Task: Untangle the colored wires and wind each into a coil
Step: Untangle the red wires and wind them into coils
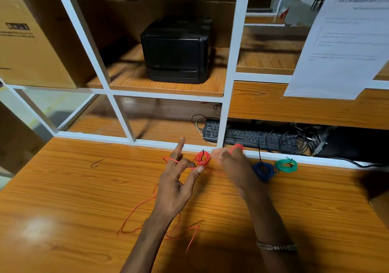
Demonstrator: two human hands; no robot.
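view: single head-worn wide-angle camera | position: above the wooden desk (63,188), at its near edge | facing: forward and down, toward the white shelf frame (229,83) at the desk's back | range: close over both forearms; shelves farther off, bowed by the lens | overlap: none, only one view

The left hand (176,186) points its first finger up, thumb out. The right hand (233,165) is curled, blurry, with fingers (236,147) far forward.
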